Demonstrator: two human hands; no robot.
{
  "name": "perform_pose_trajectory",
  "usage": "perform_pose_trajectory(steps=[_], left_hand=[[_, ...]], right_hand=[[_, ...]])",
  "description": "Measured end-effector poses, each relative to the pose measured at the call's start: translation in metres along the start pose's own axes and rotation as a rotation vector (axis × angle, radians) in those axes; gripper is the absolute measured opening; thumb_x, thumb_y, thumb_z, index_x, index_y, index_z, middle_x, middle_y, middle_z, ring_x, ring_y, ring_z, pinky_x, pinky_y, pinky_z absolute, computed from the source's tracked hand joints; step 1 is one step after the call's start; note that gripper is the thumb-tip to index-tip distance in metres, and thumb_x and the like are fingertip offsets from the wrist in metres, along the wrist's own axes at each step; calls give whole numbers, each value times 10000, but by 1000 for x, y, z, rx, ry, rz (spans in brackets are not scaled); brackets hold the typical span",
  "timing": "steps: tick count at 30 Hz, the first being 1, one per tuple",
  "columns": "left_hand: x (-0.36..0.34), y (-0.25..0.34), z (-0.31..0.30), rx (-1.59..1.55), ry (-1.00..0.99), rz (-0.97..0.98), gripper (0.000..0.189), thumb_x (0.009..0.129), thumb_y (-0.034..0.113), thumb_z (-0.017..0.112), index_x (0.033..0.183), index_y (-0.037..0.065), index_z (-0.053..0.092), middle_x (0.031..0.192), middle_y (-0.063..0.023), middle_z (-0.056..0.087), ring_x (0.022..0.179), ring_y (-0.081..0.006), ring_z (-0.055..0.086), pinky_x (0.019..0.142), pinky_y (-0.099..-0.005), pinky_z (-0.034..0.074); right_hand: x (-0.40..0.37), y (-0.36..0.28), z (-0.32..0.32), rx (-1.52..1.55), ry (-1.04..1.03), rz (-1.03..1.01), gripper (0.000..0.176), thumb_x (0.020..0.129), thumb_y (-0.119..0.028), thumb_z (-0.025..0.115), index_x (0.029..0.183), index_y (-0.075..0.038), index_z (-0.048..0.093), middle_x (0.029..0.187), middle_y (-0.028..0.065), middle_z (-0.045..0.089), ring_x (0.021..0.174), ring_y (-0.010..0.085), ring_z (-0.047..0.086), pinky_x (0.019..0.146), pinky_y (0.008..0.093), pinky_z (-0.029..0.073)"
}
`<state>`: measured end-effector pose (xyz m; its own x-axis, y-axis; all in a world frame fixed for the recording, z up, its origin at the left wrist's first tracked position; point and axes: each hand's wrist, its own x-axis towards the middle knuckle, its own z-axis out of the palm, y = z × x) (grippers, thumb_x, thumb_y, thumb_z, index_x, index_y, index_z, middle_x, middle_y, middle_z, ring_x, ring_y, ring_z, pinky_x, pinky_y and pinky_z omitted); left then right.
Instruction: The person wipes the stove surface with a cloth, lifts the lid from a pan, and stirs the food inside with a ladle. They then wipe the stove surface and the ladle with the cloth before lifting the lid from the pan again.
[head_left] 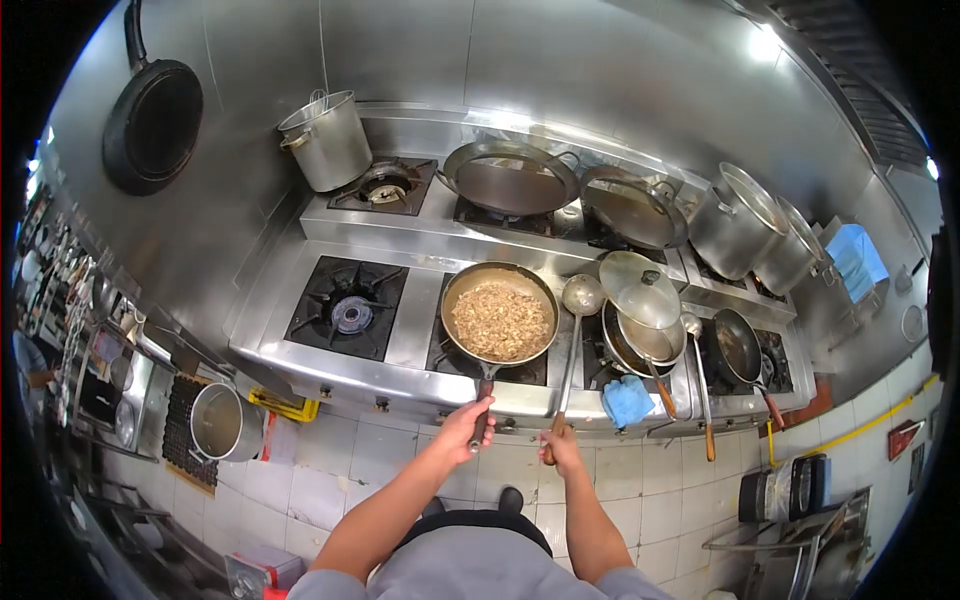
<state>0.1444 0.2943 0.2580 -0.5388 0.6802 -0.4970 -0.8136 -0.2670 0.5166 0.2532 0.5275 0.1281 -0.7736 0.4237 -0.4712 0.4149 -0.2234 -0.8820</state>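
Note:
My left hand is wrapped around the dark handle of a frying pan, which sits on a front burner. Chopped, light brown food covers much of the pan's bottom; its exact kind is hard to make out. In my right hand is the wooden end of a long-handled ladle. The ladle's round metal bowl rests on the stove top, just right of the pan and apart from the food. A blue cloth lies on the stove's front edge, right of the ladle.
Right of the ladle stand a pot with a tilted glass lid, a second ladle and a small black pan. Wide pans and tall pots line the back. A bare burner is at left; a pot stands low.

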Motion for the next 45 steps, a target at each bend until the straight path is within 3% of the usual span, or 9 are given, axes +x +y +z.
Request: perform_pose_trajectory(steps=[11, 19, 24, 28, 31, 33, 34, 40, 45], left_hand=[[-1, -9, 0, -63, 29, 139, 207, 873, 299, 548, 923, 113, 473, 663, -15, 502, 451, -117, 463, 376, -252, 376], [4, -1, -2, -93, 16, 35, 244, 882, 314, 522, 964, 93, 461, 686, -22, 512, 472, -125, 484, 388, -272, 400], [11, 0, -4, -61, 1, 14, 307, 895, 374, 483, 1052, 112, 457, 689, -25, 499, 473, -125, 464, 388, -268, 386], [10, -5, 6, -48, 41, 63, 352, 902, 408, 457, 1098, 116, 446, 682, -16, 484, 463, -113, 444, 388, -262, 378], [10, -4, 6, -40, 32, 73, 287, 900, 395, 471, 1021, 135, 457, 679, -16, 489, 465, -106, 448, 380, -254, 381], [9, -2, 5, -32, 41, 73, 283, 899, 391, 475, 1017, 134, 458, 679, -16, 490, 461, -104, 447, 376, -254, 381], [8, -1, 5, -23, 47, 69, 278, 898, 386, 480, 1013, 134, 458, 678, -16, 492, 456, -102, 446, 371, -253, 381], [9, -6, 8, -40, 58, 95, 282, 893, 385, 490, 1004, 128, 461, 681, -13, 495, 440, -105, 448, 358, -254, 385], [10, -12, 11, -34, 81, 107, 282, 888, 394, 495, 976, 129, 463, 678, -14, 496, 439, -109, 452, 360, -255, 385]], right_hand=[[-51, -110, 6, 192, -167, 4, 384, 917, -345, 440, 1186, -72, 414, 612, 29, 460, 412, 116, 422, 355, 247, 366], [-88, -114, -7, -40, -97, -144, 207, 827, -50, 523, 1020, -36, 451, 699, 64, 525, 427, 112, 468, 369, 264, 398], [-89, -157, -8, -630, -87, -178, 615, 837, -109, 533, 1382, -139, 250, 684, 59, 502, 428, 129, 454, 379, 276, 402], [-73, -170, 16, -681, -42, -131, 595, 856, -176, 517, 1385, -160, 245, 665, 52, 487, 418, 123, 435, 371, 284, 398], [-70, -176, 17, -838, -161, -74, 604, 863, -231, 507, 1394, -193, 220, 724, 98, 561, 518, 191, 540, 471, 334, 458], [-70, -182, -5, -1228, -265, -450, 611, 855, -224, 515, 1389, -202, 221, 861, 166, 617, 730, 282, 611, 644, 374, 486], [-91, -212, -4, -1392, -275, -334, 620, 835, -226, 536, 1379, -206, 240, 964, 207, 605, 908, 331, 579, 773, 407, 452], [-125, -260, -57, -1648, -176, -430, 625, 805, -214, 566, 1359, -222, 275, 901, 195, 616, 836, 353, 586, 737, 441, 455], [-80, -200, -51, -1478, -15, -472, 642, 807, -163, 562, 1366, -159, 246, 838, 194, 607, 719, 336, 595, 652, 426, 474]])
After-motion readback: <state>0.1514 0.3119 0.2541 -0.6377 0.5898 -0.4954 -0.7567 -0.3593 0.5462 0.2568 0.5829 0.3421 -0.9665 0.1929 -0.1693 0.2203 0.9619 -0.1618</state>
